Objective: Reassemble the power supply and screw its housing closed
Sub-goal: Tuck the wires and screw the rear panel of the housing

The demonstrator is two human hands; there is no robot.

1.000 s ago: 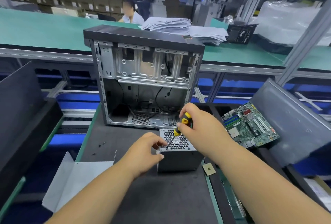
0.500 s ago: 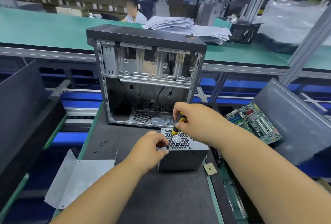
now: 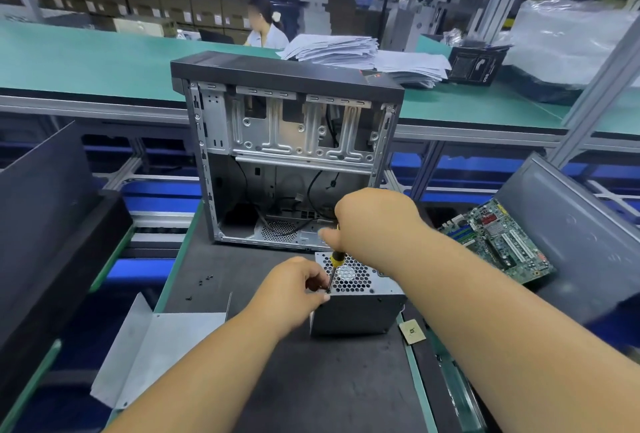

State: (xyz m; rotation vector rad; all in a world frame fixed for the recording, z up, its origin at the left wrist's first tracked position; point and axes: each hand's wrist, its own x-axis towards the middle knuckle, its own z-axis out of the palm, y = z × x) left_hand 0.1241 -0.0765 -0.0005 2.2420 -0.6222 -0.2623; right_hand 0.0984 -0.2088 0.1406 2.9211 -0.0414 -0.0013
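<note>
The grey power supply (image 3: pixel 360 315) stands on the dark mat (image 3: pixel 311 380) with its honeycomb fan grille facing up. My right hand (image 3: pixel 374 221) grips the handle of a yellow-and-black screwdriver (image 3: pixel 334 268), whose tip meets the near left corner of the grille. My left hand (image 3: pixel 291 290) sits at that same corner, fingertips pinching around the screwdriver's tip; any screw there is hidden by the fingers.
An open computer case (image 3: pixel 287 152) stands just behind the power supply. A motherboard (image 3: pixel 498 242) leans on a grey panel (image 3: pixel 571 218) at right. A metal cover plate (image 3: pixel 156 346) lies at left, loose screws (image 3: pixel 204 282) and a small CPU chip (image 3: pixel 412 331) on the mat.
The view has shifted slightly. My right hand has closed further over the screwdriver handle and the shaft stands steeper; both hands stay at the grille's near left corner.
</note>
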